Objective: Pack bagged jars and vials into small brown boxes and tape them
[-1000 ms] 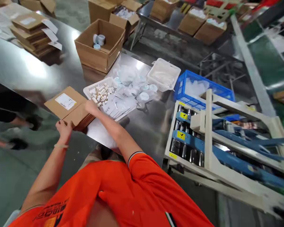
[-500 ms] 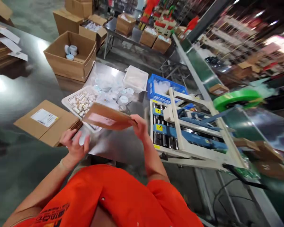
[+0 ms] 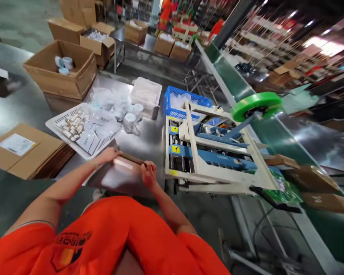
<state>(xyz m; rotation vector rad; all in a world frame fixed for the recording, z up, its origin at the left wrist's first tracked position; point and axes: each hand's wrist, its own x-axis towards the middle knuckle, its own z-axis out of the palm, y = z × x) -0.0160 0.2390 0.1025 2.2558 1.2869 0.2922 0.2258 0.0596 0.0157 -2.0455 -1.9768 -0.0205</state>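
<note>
A flat folded piece of cardboard stands nearly edge-on above the steel table, close to my body. My left hand grips its left end. At the opposite end, my right hand has its fingers curled round the edge. Just beyond my left hand lies a white basket, with small white-and-gold bottles and printed packets inside. A stack of flattened cartons, the top one labelled, rests left of the basket.
Bagged round jars and a white tray are at the table's back. An open carton stands back left. To the right are a blue crate, a roller machine with green tape, and a green conveyor.
My left hand has moved from the carton stack to the cardboard and taken hold of it. The cardboard has come lower and closer, tilted to its edge. The view has shifted right.
</note>
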